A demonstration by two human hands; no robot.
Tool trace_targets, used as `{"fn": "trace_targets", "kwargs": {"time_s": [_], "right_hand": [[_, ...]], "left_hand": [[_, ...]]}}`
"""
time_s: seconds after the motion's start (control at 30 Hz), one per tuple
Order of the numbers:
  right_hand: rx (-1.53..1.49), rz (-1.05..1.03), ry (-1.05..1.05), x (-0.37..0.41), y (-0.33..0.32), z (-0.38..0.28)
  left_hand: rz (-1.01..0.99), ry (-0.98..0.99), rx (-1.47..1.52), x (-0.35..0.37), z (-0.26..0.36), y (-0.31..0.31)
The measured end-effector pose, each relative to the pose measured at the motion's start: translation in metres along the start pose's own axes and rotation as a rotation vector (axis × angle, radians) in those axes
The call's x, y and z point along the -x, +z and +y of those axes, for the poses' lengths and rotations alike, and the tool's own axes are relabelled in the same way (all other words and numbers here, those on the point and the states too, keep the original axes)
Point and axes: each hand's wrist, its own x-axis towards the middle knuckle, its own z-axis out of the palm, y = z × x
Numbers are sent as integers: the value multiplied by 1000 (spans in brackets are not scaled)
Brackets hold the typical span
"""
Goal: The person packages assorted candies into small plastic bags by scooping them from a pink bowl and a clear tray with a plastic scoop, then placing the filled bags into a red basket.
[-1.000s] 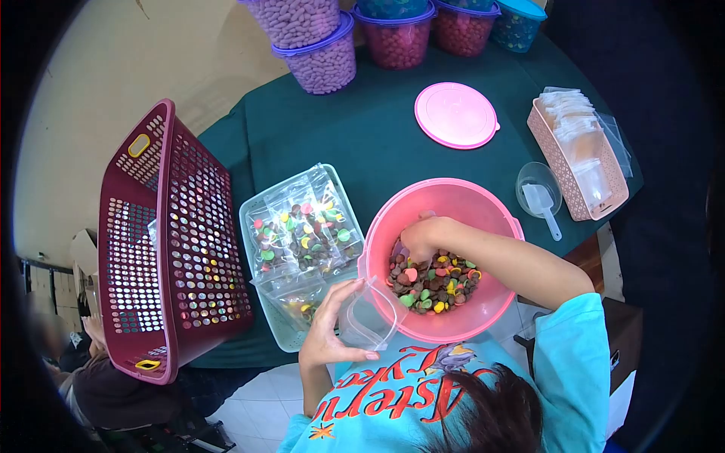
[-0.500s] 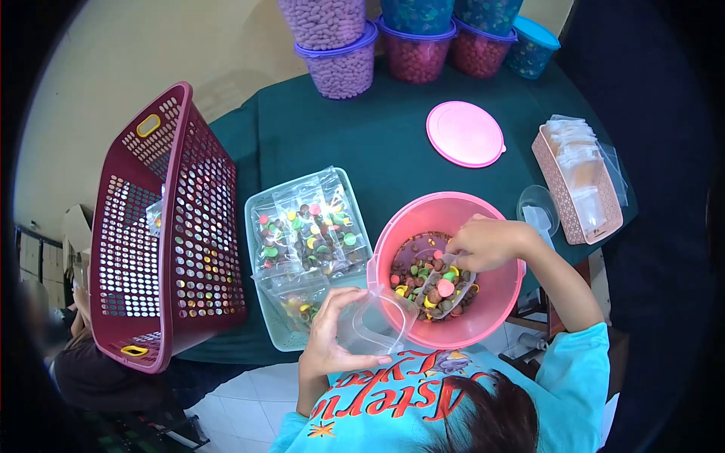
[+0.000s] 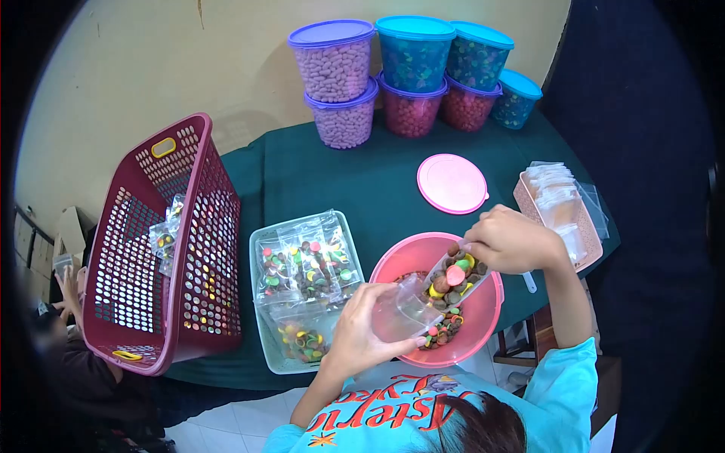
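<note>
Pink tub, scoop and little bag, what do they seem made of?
The pink tub looks like opaque plastic, smooth and slightly glossy. The scoop seems clear rigid plastic: sweets show through. The bag in the left hand is thin clear film, probably plastic, crumpled.

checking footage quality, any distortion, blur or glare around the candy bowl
Head view: fisheye bowing, black vignette; head view: even light, no glare, pink bowl, scoop in right hand and clear bag in left hand sharp; head view: lower-left edge beside the maroon basket dim, blurred.
</note>
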Motion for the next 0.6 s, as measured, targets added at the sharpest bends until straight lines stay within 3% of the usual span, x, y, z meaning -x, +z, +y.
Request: {"fn": "trace_targets", "kwargs": {"time_s": [0.03, 0.1, 0.17, 0.37, 0.43, 0.6], "right_hand": [[3, 2, 2, 0, 2, -6], [367, -13, 3, 0, 5, -17], [374, -20, 31, -1, 7, -24], [403, -66, 56, -2, 10, -17], [231, -159, 77, 0, 8, -18], [333, -92, 98, 6, 12, -25]], "left_hand": [[1, 29, -57, -1, 3, 3], [-13, 9, -75, -2, 5, 7], [-128, -47, -107, -2, 6, 8], [-117, -45, -133, -1, 4, 11], [-124, -29, -117, -2, 5, 11], [-129, -26, -113, -3, 6, 14]]}}
